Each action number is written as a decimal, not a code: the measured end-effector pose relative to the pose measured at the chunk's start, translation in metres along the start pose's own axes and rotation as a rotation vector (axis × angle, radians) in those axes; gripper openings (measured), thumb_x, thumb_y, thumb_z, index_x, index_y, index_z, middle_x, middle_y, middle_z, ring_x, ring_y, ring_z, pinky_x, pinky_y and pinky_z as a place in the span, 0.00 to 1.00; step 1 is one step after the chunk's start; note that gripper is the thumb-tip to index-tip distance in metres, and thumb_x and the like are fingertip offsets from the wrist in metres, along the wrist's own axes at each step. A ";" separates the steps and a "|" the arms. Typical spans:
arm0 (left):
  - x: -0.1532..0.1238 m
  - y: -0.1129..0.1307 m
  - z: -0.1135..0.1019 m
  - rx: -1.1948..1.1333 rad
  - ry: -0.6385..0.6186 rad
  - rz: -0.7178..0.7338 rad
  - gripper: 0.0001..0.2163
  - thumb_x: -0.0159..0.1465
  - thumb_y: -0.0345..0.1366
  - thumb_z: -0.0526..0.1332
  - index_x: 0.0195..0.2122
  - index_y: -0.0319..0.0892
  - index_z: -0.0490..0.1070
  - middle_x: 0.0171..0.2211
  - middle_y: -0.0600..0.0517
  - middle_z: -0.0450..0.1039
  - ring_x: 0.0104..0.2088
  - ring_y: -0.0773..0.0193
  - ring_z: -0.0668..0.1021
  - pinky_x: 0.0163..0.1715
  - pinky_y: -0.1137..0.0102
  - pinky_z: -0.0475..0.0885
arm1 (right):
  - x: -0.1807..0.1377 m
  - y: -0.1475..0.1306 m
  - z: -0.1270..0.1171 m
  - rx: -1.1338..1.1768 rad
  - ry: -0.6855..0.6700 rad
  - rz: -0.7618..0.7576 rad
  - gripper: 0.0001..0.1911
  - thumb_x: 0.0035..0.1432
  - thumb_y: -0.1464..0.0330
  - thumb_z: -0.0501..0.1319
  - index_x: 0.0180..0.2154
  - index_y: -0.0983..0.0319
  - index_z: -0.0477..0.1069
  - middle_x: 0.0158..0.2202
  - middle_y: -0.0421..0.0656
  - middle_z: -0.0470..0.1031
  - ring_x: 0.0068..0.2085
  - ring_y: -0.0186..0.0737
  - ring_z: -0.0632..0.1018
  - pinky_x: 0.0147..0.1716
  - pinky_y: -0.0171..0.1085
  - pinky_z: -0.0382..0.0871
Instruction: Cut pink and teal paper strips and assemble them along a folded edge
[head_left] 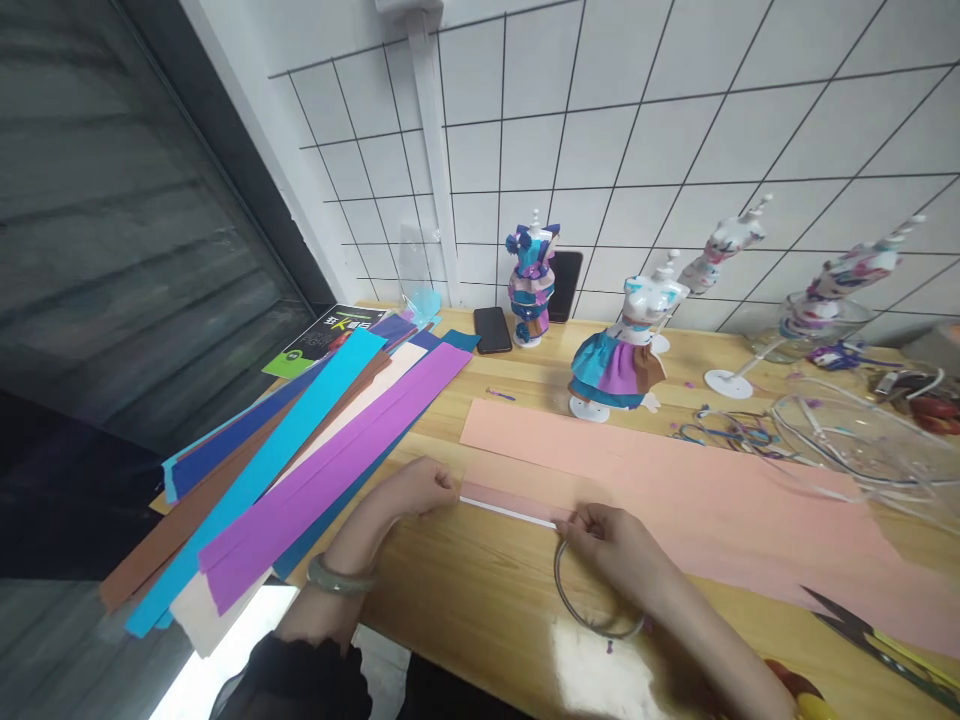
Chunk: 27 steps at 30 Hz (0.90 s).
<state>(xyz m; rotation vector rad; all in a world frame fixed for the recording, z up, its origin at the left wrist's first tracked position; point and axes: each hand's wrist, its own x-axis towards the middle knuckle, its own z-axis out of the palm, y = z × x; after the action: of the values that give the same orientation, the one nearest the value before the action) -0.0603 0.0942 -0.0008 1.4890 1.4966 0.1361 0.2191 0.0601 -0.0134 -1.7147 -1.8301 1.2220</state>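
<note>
A narrow white strip is stretched along the near edge of a pale pink paper piece on the table. My left hand pinches its left end, fingers closed. At the other end my right hand is also closed, thumb and fingertips together on the strip. Below my right hand lies a thin grey ring, partly hidden by the wrist; I cannot tell whether it is joined to the strip. A long sheet of pink paper spreads behind and to the right.
Coloured paper strips are piled at left. Black scissors lie at right. Small mannequins stand at the back, one in a ruffled skirt, one in a blue-purple outfit. A phone and tangled cords lie farther back.
</note>
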 end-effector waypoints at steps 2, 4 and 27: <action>0.001 -0.002 0.000 0.006 -0.003 0.001 0.06 0.44 0.36 0.54 0.20 0.39 0.67 0.15 0.57 0.61 0.17 0.69 0.66 0.15 0.75 0.60 | 0.000 0.000 0.000 0.004 0.008 0.010 0.15 0.50 0.59 0.56 0.18 0.60 0.58 0.16 0.36 0.61 0.21 0.32 0.61 0.20 0.32 0.51; 0.001 -0.002 0.001 0.013 -0.005 0.006 0.06 0.45 0.35 0.54 0.19 0.40 0.67 0.15 0.57 0.61 0.17 0.69 0.66 0.15 0.75 0.60 | 0.000 -0.001 -0.001 0.003 0.007 0.010 0.15 0.50 0.59 0.56 0.18 0.60 0.57 0.16 0.36 0.61 0.21 0.32 0.61 0.20 0.32 0.51; 0.002 -0.001 -0.004 0.065 -0.059 0.033 0.07 0.46 0.35 0.53 0.14 0.40 0.62 0.12 0.57 0.61 0.14 0.70 0.64 0.14 0.75 0.54 | 0.003 -0.001 -0.001 -0.089 -0.025 0.022 0.16 0.52 0.58 0.54 0.19 0.60 0.58 0.18 0.38 0.64 0.22 0.34 0.63 0.22 0.33 0.54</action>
<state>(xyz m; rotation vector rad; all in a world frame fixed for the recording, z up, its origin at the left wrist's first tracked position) -0.0633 0.0976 0.0001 1.5571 1.4411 0.0631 0.2184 0.0628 -0.0130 -1.7791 -1.9110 1.1921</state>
